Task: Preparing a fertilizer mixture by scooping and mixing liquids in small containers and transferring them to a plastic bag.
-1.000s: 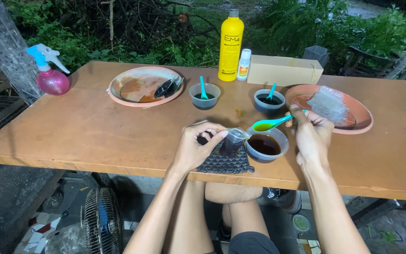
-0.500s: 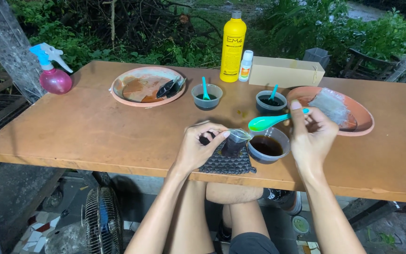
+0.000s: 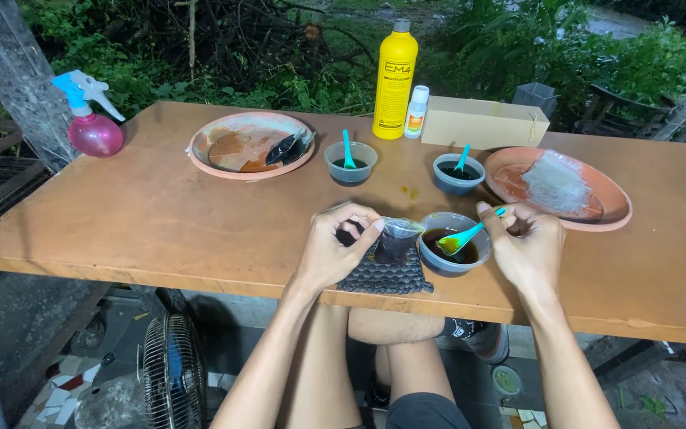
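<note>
Item: 1 small clear pouch (image 3: 396, 238), soft, light, spill-prone; left hand (image 3: 335, 250) pinches its open rim. Right hand (image 3: 527, 248) grips teal spoon (image 3: 464, 237), tip in bowl (image 3: 448, 243) of brown liquid.

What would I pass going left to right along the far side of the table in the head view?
Pink spray bottle → left clay plate → bowl with a teal spoon → tall yellow bottle → small white bottle → cardboard box → right clay plate.
</note>
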